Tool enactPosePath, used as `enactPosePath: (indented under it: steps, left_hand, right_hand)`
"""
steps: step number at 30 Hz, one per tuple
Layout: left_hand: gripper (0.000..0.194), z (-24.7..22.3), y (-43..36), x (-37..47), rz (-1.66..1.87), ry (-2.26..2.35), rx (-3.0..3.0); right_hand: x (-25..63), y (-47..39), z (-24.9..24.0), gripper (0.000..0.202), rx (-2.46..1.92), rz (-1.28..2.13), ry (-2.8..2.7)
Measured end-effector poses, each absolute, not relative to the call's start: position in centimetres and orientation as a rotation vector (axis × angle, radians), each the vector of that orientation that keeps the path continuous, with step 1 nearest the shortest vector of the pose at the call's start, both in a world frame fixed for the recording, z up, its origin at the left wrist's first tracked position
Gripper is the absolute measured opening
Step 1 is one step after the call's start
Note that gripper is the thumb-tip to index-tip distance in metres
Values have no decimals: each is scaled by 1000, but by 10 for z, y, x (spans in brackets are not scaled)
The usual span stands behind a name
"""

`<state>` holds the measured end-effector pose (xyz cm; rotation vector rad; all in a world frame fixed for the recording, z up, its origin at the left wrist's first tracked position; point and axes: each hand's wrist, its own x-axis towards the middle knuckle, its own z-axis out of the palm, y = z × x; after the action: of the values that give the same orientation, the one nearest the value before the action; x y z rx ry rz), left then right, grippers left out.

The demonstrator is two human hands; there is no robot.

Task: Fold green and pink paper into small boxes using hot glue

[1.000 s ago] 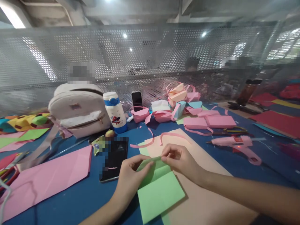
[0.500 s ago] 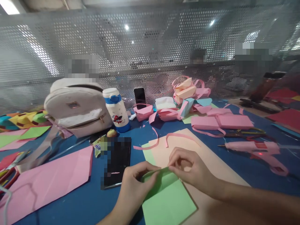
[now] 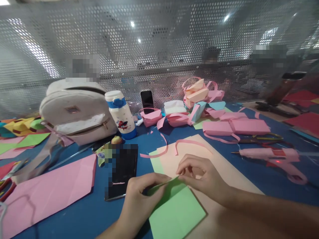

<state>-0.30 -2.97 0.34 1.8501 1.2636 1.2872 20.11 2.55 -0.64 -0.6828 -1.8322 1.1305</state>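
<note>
A light green sheet of paper, creased near its far edge with a flap standing up, is between my hands. My left hand pinches the flap's left part between thumb and fingers. On the right end of the same edge, the thumb and fingertips of my right hand close on the paper. Under it lie large peach paper sheets. Left of my left hand a black phone lies flat. Curled pink paper strips rest just beyond my fingers.
A pink glue gun with a red light lies right. Left are a pink sheet and white backpack. A bottle, an upright phone and folded pink paper pieces line the back before a perforated metal screen.
The view has shifted slightly. Both hands keep their pinch on the green paper's far edge, and the raised flap is bent a little differently.
</note>
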Motion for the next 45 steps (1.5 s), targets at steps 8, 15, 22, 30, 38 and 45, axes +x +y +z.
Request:
enactPosePath:
  steps: [8,15,22,30,38,45]
  left_hand:
    - [19,4,-30,-6,1346,1156,2051]
    - [19,5,-30,-5,1350,1153,2047]
    - [18,7,-28,-3,1368,1180,1991]
    - [23,4,-29,-4,1338,1157,1981]
    - [19,6,-28,-2,1297,1204,1937]
    - [12,7,-29,-1,1278,1267,1922]
  right_hand:
    - [202,24,-9,3,-596,1099,-1826]
    - [204,23,-7,5,-565,1069,-1838]
    - [205,21,-10,7,-547,1052,-1847]
    - [203,23,-9,6,-525,1058,-1813]
    - [203,22,-8,5,-596,1107,-1819]
    - [203,22,-9,6,-627,1134,-1822]
